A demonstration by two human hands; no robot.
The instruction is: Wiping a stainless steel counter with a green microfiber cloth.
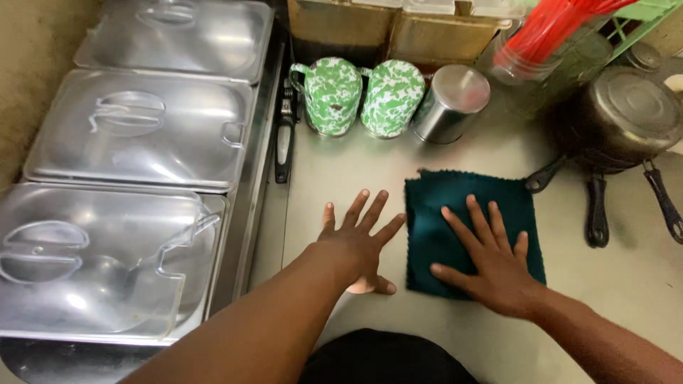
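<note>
A dark teal cloth (442, 206) lies flat and square on the steel counter (341, 178). My right hand (491, 263) rests palm down on the cloth, fingers spread. Just left of the cloth, my left hand (359, 238) lies flat on the bare counter with fingers apart, its fingertips almost touching the cloth's left edge. Neither hand holds anything.
Three lidded steel food pans (142, 128) fill the left side. Behind the cloth stand two green-and-white enamel mugs (363, 96) and a steel canister (449, 103). A black-handled tool (283, 142) lies by the pans. Stacked dark pans with long handles (619, 128) sit right; red straws in a jar (548, 35) at back.
</note>
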